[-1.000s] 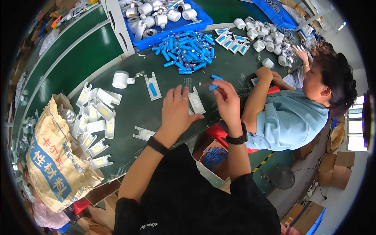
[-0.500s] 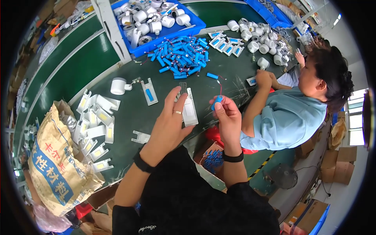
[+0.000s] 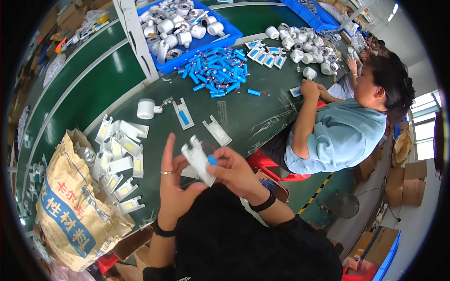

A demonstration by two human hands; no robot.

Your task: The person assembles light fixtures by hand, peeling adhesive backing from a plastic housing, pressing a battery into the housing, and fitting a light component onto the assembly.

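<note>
A white plastic housing (image 3: 198, 161) is tilted between my two hands, close to my body. My left hand (image 3: 178, 189) holds it near its lower end, with the thumb at the edge and the index finger stretched upward. In my right hand (image 3: 236, 173) a small blue cylindrical battery (image 3: 212, 160) is pinched, against or just beside the housing's right side. Beyond my hands, another white housing (image 3: 217, 131) lies on the green table. A housing with a blue battery in it (image 3: 183, 114) rests farther left, near a white round lamp head (image 3: 146, 108).
Several white housings with yellow strips (image 3: 124, 145) are piled at left beside a paper sack (image 3: 70, 201). A heap of blue batteries (image 3: 218, 70) lies ahead, before a blue bin (image 3: 197, 44) of white lamp parts. At right, a co-worker (image 3: 337, 122) handles similar parts.
Both hands have drawn back toward my body and closer together. The white housing is now lifted and tilted, and the blue battery has come up to it. My view has shifted slightly.
</note>
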